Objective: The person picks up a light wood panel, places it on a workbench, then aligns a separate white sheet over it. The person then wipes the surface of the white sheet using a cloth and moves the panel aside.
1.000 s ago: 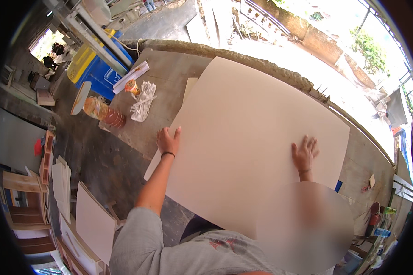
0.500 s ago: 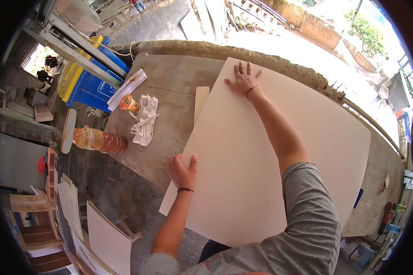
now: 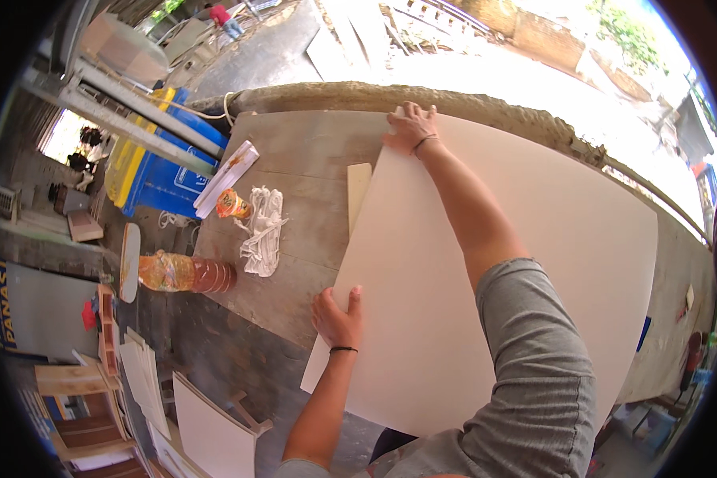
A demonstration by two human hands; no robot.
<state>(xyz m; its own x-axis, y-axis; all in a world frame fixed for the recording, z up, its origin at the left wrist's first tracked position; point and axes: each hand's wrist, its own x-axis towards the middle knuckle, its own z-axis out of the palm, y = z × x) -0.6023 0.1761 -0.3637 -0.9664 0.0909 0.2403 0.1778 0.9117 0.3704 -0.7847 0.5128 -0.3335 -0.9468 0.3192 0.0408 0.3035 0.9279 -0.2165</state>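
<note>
A large white board [image 3: 486, 199] lies across the worktable [image 3: 295, 139]. My left hand [image 3: 338, 320] holds its left edge, with the fingers curled at the edge and the thumb up on the top face. At the far left corner, my right hand [image 3: 412, 129] has its fingers bent over the board's edge, and my right forearm reaches across the face. The fingertips of both hands are partly hidden. A narrow pale wood strip [image 3: 358, 191] sticks out from beside the board's left edge.
Left on the table are a white cloth bundle [image 3: 263, 235], an orange cup [image 3: 231, 205], a long white piece [image 3: 227, 179] and a reddish-brown bottle [image 3: 187, 272]. Blue and yellow bins [image 3: 163, 171] stand behind. Panels [image 3: 215, 426] lean at lower left. A rough ledge [image 3: 327, 95] borders the table's far side.
My right hand has slid left to the board's far corner, its fingers going from spread flat to bent. My left hand stays at the left edge. The whole view has shifted slightly.
</note>
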